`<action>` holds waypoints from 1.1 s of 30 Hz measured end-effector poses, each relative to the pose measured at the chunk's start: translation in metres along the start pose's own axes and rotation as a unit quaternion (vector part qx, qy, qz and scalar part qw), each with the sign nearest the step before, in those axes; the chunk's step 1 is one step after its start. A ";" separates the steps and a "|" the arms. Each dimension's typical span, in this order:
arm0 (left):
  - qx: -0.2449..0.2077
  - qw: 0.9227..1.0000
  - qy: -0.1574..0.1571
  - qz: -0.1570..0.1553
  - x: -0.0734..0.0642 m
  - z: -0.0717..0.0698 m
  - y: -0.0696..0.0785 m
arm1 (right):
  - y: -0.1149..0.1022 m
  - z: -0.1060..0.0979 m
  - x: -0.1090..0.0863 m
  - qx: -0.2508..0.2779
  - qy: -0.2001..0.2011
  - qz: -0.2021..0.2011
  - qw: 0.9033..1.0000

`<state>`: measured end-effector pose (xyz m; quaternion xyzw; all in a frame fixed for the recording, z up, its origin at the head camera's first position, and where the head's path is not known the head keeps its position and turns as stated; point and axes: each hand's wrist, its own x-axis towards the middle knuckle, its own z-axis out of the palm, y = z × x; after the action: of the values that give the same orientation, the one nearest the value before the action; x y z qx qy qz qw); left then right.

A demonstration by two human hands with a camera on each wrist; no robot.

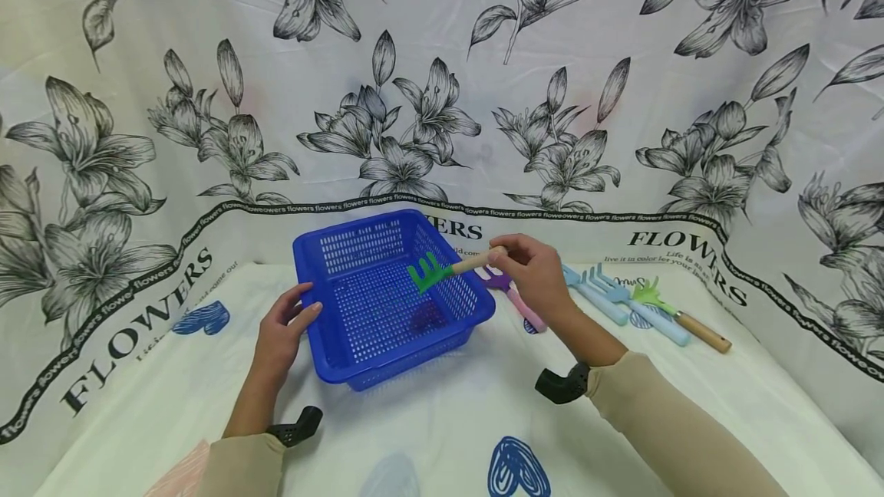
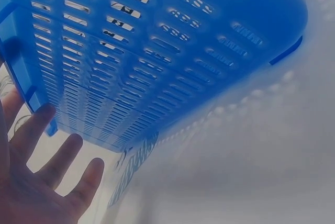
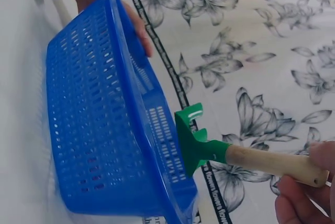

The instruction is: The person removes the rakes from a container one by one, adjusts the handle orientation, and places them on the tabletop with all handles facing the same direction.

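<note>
A blue plastic basket with slotted walls stands on the cloth. At its left rim is my left hand, thumb and a fingertip over the edge, gripping it; in the left wrist view, other fingers spread outside the wall. My right hand pinches the butt of a wooden handle belonging to a small green hand rake. The rake's tines hang over the basket's right half, above its floor. A dark reddish thing shows low inside the basket, its shape unclear.
Right of the basket lies a purple fork with a pink handle, partly behind my right hand. Farther right are two light-blue garden tools and a light-green rake with a wooden handle. A flower-printed curtain rises behind.
</note>
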<state>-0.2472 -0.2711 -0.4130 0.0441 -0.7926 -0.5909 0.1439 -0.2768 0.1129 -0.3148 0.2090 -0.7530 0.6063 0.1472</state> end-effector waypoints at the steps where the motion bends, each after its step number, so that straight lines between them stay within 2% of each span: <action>1: 0.000 1.000 0.000 0.000 0.000 0.000 -0.001 | 0.000 -0.004 -0.001 -0.011 0.008 -0.005 1.000; 6: 0.001 1.000 -0.003 -0.001 0.001 0.000 -0.002 | 0.002 -0.022 -0.007 -0.051 0.038 0.009 0.998; 10: 0.002 1.000 -0.004 -0.001 0.001 0.000 -0.002 | 0.005 -0.035 -0.012 -0.055 0.057 0.024 0.997; 16: 0.005 1.000 -0.002 0.000 0.001 -0.001 -0.003 | 0.012 -0.053 -0.023 -0.061 0.082 0.021 0.995; 27: 0.006 1.000 0.005 0.000 0.000 0.000 -0.004 | 0.022 -0.073 -0.042 -0.090 0.126 0.059 0.986; 33: 0.001 1.000 0.003 -0.001 0.000 0.000 -0.002 | 0.029 -0.084 -0.051 -0.102 0.136 0.076 0.983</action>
<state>-0.2471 -0.2715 -0.4151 0.0466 -0.7924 -0.5904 0.1462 -0.2495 0.2068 -0.3450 0.0511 -0.7976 0.5583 0.2225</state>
